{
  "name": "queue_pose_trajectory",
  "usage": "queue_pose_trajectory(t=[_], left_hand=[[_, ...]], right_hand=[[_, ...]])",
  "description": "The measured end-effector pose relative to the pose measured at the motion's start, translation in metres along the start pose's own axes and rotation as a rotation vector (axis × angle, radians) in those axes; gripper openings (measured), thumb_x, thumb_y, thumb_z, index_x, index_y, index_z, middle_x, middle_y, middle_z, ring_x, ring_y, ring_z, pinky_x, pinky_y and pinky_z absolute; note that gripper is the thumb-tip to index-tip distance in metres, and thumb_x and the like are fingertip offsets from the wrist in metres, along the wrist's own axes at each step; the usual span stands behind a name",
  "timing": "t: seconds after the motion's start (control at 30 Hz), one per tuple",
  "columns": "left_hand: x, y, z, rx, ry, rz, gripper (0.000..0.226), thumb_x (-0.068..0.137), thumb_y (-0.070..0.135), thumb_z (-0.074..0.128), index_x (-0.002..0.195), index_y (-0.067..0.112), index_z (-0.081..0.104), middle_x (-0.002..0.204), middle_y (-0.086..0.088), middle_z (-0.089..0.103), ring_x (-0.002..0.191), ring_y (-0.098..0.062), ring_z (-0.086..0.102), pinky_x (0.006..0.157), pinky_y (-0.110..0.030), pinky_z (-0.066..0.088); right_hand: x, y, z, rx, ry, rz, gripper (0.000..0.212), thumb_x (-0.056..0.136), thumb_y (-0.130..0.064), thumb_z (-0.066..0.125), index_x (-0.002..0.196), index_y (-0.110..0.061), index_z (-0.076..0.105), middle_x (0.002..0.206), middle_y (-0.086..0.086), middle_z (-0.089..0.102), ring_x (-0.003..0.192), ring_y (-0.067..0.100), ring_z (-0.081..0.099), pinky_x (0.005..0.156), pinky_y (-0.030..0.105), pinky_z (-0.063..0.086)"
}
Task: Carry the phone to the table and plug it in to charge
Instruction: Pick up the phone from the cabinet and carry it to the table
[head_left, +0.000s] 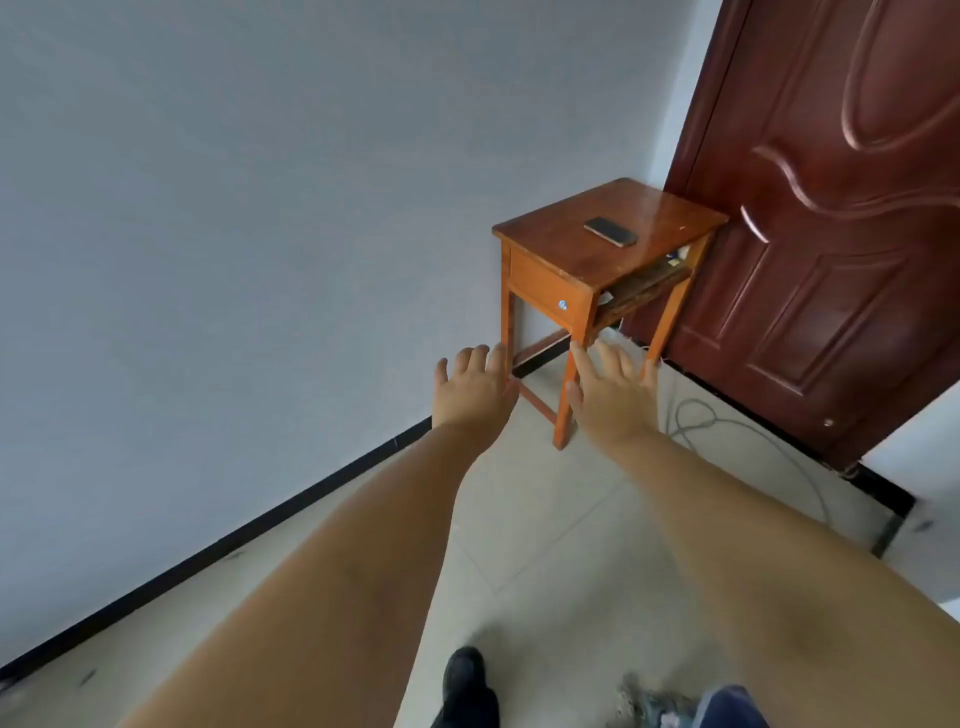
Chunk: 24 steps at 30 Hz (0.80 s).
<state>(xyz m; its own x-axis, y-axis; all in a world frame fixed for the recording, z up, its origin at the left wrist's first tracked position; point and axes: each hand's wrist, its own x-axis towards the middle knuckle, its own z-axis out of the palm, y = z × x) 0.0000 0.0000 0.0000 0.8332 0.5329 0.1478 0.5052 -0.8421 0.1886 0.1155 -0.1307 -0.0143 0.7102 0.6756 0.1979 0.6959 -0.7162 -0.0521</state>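
A small wooden table (550, 244) is seen right of centre in the upper half of the frame, set in the corner between a pale grey wall (234, 208) and a dark red-brown panelled door (831, 234) that fills the upper right. The phone (610, 231) is found lying flat on the tabletop, dark face up, near the middle of the surface and well apart from both hands. A drawer front with a small round knob (562, 305) is shown on the table's near left side, and an open shelf (641, 288) with a few unclear items is visible beneath the top on the right side.

2 bare forearms are stretched forward from the lower edge towards the centre of the frame. The left hand (475, 389) is held just left of centre, back upward, its fingers spread loosely and gripping nothing. The right hand (610, 395) is held just right of centre, likewise back upward, fingers splayed and empty. Both hands are pictured in front of the table's legs, below the tabletop in the frame; contact with the legs cannot be judged.

A pale cable (696, 415) is seen looped on the tiled floor (545, 519) right of the right hand, beside the door. A black skirting strip (260, 530) runs diagonally along the wall's foot. A dark shoe (465, 680) is shown at the bottom centre.
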Motion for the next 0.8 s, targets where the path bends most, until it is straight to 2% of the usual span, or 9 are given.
queue_pose_trajectory(t=[0.2,0.43,0.53,0.67,0.8], left_hand=[[0.109,0.002,0.019,-0.009,-0.033,0.026,0.053,0.098,0.042,0.028,0.144,0.018,0.022,0.147,-0.007,0.038,0.138,-0.028,0.029,0.116,-0.049,0.021],[0.267,0.021,0.036,-0.034,-0.116,0.077,0.054,0.098,0.044,0.027,0.145,0.019,0.02,0.149,-0.008,0.036,0.138,-0.028,0.03,0.115,-0.047,0.026],[0.324,0.037,0.046,-0.037,-0.143,0.086,0.053,0.098,0.042,0.03,0.144,0.018,0.024,0.149,-0.008,0.036,0.138,-0.028,0.031,0.114,-0.047,0.026],[0.396,0.061,0.069,-0.016,-0.206,0.098,0.049,0.098,0.041,0.029,0.14,0.017,0.033,0.149,-0.007,0.037,0.138,-0.028,0.03,0.114,-0.047,0.027],[0.474,0.084,0.108,-0.025,-0.212,0.075,0.046,0.098,0.039,0.029,0.136,0.015,0.039,0.144,-0.009,0.042,0.136,-0.028,0.033,0.114,-0.048,0.027]], right_hand=[[0.103,0.029,0.022,-0.046,-0.005,0.043,0.051,0.097,-0.037,0.032,0.146,-0.024,0.025,0.15,0.007,0.035,0.14,0.025,0.027,0.11,0.057,0.021],[0.248,0.083,0.042,-0.023,-0.028,0.154,0.045,0.098,-0.037,0.032,0.141,-0.024,0.037,0.147,0.006,0.042,0.138,0.023,0.033,0.11,0.053,0.026],[0.294,0.108,0.049,-0.009,-0.033,0.179,0.043,0.098,-0.037,0.032,0.136,-0.021,0.043,0.14,0.005,0.05,0.132,0.023,0.041,0.106,0.05,0.033],[0.354,0.148,0.066,0.011,-0.052,0.174,0.038,0.098,-0.036,0.03,0.121,-0.017,0.055,0.122,0.005,0.062,0.115,0.024,0.053,0.098,0.044,0.042],[0.434,0.195,0.099,0.006,-0.083,0.114,0.042,0.099,-0.038,0.025,0.123,-0.017,0.053,0.123,0.006,0.06,0.114,0.023,0.054,0.095,0.04,0.045]])
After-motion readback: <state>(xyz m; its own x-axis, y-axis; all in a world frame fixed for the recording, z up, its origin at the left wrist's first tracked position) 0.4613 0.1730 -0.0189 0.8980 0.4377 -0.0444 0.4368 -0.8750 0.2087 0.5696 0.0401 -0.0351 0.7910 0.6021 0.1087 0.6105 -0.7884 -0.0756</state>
